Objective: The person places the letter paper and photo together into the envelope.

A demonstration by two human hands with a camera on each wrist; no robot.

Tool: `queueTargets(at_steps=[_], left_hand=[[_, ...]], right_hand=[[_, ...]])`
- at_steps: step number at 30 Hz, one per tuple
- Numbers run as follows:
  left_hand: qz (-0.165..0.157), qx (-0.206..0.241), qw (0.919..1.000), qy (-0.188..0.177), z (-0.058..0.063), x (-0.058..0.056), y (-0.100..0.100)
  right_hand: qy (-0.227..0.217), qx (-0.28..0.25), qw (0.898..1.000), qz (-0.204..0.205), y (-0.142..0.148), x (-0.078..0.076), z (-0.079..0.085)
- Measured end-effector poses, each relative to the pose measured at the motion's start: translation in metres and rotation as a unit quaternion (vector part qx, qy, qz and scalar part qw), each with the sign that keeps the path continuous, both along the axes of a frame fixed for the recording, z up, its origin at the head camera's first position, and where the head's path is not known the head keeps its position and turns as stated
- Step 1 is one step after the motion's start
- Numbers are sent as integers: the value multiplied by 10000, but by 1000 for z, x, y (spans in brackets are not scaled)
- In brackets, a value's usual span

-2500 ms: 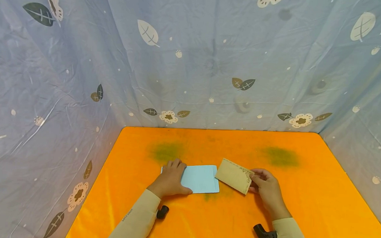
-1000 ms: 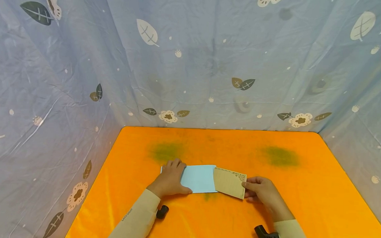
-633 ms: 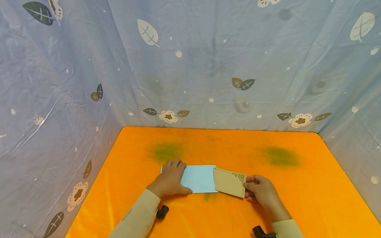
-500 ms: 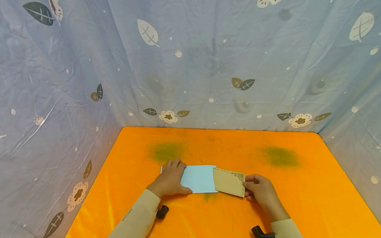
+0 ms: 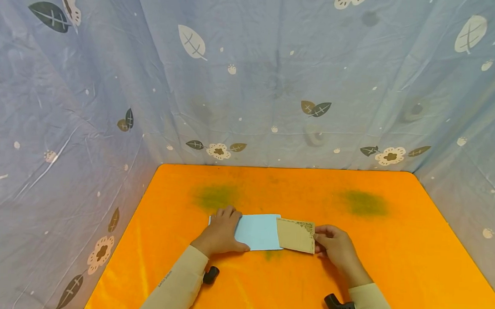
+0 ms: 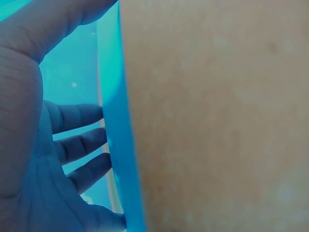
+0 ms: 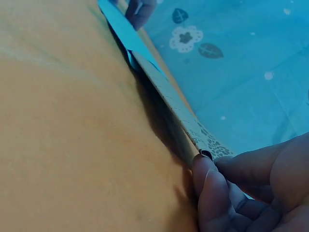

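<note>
A light blue envelope (image 5: 259, 232) lies on the orange table, its right end toward the other hand. My left hand (image 5: 221, 232) spans the envelope's left part, thumb at the near edge and fingers over the far side. In the left wrist view the fingertips of the left hand (image 6: 63, 145) press down on the blue paper, fingers fairly straight. My right hand (image 5: 339, 247) pinches the right end of a tan card (image 5: 297, 236) with a printed floral corner. The card's left end is tucked into the envelope's mouth (image 7: 133, 53), tilted slightly up in the right wrist view.
The orange tabletop (image 5: 267, 291) carries two greenish smudges, left and right, behind the hands. A patterned blue-grey curtain (image 5: 270, 82) walls the table's back and sides. A black wrist device (image 5: 339, 306) sits by the right cuff, another (image 5: 211, 275) by the left.
The right hand has brought the tan card from beside the envelope to its right end, straightened it and slid it leftward into the mouth. The left hand has stayed on the envelope.
</note>
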State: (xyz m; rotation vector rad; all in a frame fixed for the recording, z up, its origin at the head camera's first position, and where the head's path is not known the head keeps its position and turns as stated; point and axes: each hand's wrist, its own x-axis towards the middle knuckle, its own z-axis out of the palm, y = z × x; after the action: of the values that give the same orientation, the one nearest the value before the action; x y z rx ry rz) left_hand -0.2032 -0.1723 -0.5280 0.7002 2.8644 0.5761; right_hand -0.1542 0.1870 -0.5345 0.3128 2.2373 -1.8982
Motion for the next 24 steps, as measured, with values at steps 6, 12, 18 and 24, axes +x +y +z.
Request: queueTargets(at_steps=[6, 12, 18, 24], left_hand=[[-15, 11, 10000, 17, -1, 0, 0], [-11, 48, 10000, -12, -1, 0, 0], [-1, 38, 10000, 7, 0, 0, 0], [-3, 26, 10000, 11, 0, 0, 0]], right_hand=[[12, 185, 9998, -95, -3, 0, 1], [67, 543, 9985, -91, -7, 1, 3], [142, 740, 9971, 57, -10, 1, 5], [172, 674, 9972, 268, -11, 1, 5]])
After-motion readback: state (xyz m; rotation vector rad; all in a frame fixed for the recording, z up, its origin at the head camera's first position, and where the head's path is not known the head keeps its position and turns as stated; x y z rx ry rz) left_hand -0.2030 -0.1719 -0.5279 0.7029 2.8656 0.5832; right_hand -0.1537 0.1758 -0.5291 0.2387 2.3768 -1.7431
